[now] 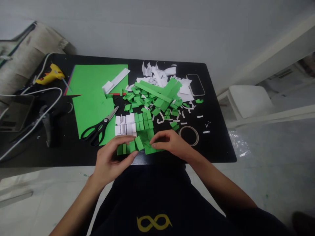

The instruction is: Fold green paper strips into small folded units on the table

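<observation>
Near the table's front edge lies a paper piece with rows of small folded tabs: white tabs (125,124) on the left, green tabs (144,120) on the right, and a bare green part (147,136). My left hand (113,159) is at its lower left, thumb and forefinger apart. Just beyond those fingertips a green paper tab (139,143) stands tilted. My right hand (169,143) is over the lower right of the green part, thumb and forefinger drawn together. Whatever is between them, if anything, is too small to tell.
Black-handled scissors (102,126) lie on green sheets (91,111). Green cut pieces (137,98) and white scraps (159,73) are heaped behind. A tape roll (189,135) is at right, a yellow glue gun (52,74) and white cable (55,101) at left.
</observation>
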Tool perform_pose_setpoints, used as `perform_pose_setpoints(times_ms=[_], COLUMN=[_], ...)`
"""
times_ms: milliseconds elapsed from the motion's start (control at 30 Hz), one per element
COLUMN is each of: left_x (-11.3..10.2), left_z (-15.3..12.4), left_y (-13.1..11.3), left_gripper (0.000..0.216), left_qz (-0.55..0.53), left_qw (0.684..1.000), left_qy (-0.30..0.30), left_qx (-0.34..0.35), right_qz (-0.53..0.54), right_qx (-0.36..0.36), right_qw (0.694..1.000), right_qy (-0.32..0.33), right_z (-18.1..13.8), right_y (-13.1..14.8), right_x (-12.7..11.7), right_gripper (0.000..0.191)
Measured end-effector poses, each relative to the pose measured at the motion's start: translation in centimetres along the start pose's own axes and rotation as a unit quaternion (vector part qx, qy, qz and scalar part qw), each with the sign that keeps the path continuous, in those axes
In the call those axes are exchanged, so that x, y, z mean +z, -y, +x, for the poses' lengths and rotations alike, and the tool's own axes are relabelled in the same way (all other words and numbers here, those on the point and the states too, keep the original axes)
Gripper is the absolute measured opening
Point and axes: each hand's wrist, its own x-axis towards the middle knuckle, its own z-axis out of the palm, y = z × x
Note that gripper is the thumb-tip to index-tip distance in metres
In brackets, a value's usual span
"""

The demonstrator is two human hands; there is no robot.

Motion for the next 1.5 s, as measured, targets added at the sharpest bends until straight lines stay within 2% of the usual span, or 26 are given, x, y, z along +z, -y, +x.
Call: perform_pose_setpoints(times_ms=[300,400,533,667,833,1000,1167,1400,1500], left_x=[0.2,0.5,0.5,0.3,0.3,0.3,0.6,0.6,0.6], left_z=[1.3,1.7,1.8,1.8,1.5,0.7,0.1,-0.1,-0.1], left_y=[-1.4,-1.4,-1.0,-0.9,-1.4,-1.7,-1.5,-1.1,-1.2], left_gripper=[0.036,0.024,0.012,0.011,0.02,0.031,0.032,0.045,0.047], left_qz=[0.006,-0.023,-0.1,-0.13,-0.143,-0.057,-0.056,-0.028,-0.02], left_qw=[0.997,0.997,0.99,0.983,0.985,0.997,0.998,0.998,0.997], left_qy=[0.067,0.069,0.04,0.033,0.039,0.042,0.022,-0.003,-0.013], left_qx=[0.047,0.006,-0.094,-0.128,-0.087,-0.007,0.009,0.064,0.078], right_qz=[-0.003,0.001,0.019,0.085,0.119,0.114,0.105,0.148,0.125], right_qx=[0.024,0.016,0.015,0.025,0.053,0.032,0.026,0.032,0.027], right_qw=[0.999,1.0,0.999,0.995,0.991,0.991,0.993,0.988,0.991], right_qy=[-0.026,-0.025,0.024,0.041,0.001,-0.054,-0.053,-0.032,-0.035], right_z=[0.2,0.1,0.0,-0.2,-0.7,-1.2,-1.6,-2.1,-2.3], right_y=[0.2,0.8,0.9,0.4,0.5,0.9,1.3,1.8,1.9], right_x=[0.7,0.6,-0.1,-0.4,0.1,0.6,0.8,0.8,0.9], right_gripper=[0.017,0.011,0.012,0.033,0.023,0.019,0.014,0.039,0.041])
